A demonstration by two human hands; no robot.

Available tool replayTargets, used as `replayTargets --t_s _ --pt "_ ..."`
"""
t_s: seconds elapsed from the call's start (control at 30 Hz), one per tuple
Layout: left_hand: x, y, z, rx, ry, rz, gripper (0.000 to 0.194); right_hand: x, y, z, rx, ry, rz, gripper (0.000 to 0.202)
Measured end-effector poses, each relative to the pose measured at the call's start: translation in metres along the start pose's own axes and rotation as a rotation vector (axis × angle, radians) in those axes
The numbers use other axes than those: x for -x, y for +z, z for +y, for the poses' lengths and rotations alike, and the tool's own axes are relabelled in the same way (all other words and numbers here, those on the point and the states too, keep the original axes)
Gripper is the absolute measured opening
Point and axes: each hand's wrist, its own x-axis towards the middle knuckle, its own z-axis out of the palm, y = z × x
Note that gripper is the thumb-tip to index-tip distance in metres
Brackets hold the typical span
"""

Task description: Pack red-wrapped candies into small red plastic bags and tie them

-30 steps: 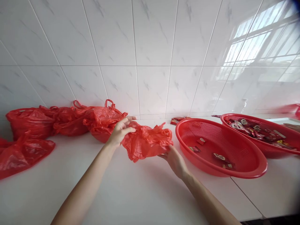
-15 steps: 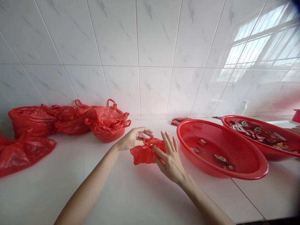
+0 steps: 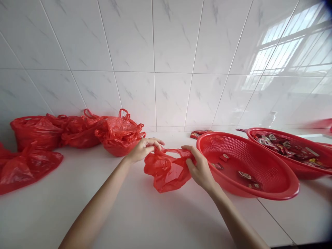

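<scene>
Between my hands hangs a thin red plastic bag (image 3: 167, 171), its mouth spread apart above the white counter (image 3: 145, 214). My left hand (image 3: 145, 148) is closed on the bag's left upper edge, fingers pinched. On the other side, my right hand (image 3: 199, 166) grips the bag's right upper edge between thumb and fingers. Just right of that hand stands a red perforated basket (image 3: 280, 166) with several small wrapped packets (image 3: 245, 175) on its bottom.
Filled red bags stand in a row by the tiled wall, the closest being a knotted bag (image 3: 119, 135). Another red bag (image 3: 31, 166) lies at far left. A second red basket (image 3: 287, 171) holds many packets at right. Red packets (image 3: 199, 133) lie behind the nearer basket.
The crumpled bag is now pulled wider and hangs lower. My right hand, its fingers spread before, has closed on the bag's edge and moved right.
</scene>
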Motion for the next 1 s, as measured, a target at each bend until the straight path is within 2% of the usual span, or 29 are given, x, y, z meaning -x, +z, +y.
replayTargets --t_s 0.1,0.17,0.3,0.47,0.57,0.67,0.8,0.87,1.0 --pt "0.005 0.003 0.009 -0.153 0.010 -0.111 0.021 -0.004 -0.001 -0.006 -0.072 0.048 0.018 0.040" --pt "0.008 0.008 0.016 -0.252 0.010 -0.139 0.019 -0.007 -0.001 -0.009 -0.111 0.056 0.024 0.040" --pt "0.014 0.014 0.023 -0.436 -0.072 -0.186 0.025 -0.009 0.000 -0.010 -0.181 0.100 0.044 0.039" --pt "0.014 0.005 0.007 -0.596 -0.286 -0.366 0.043 -0.007 0.001 -0.006 -0.285 0.199 0.100 0.035" --pt "0.011 -0.001 -0.005 -0.590 -0.316 -0.429 0.046 -0.007 0.002 -0.002 -0.336 0.240 0.136 0.031" --pt "0.008 -0.006 -0.010 -0.511 -0.297 -0.378 0.037 -0.008 0.000 0.001 -0.357 0.230 0.175 0.031" --pt "0.007 -0.015 -0.008 -0.406 -0.284 -0.128 0.040 -0.008 -0.008 0.003 -0.294 0.194 0.184 0.038" --pt "0.008 -0.018 -0.005 -0.408 -0.265 -0.011 0.046 -0.007 -0.012 0.003 -0.241 0.162 0.137 0.046" --pt "0.009 -0.018 0.002 -0.440 -0.222 0.060 0.044 -0.005 -0.013 0.006 0.010 0.041 -0.025 0.073"
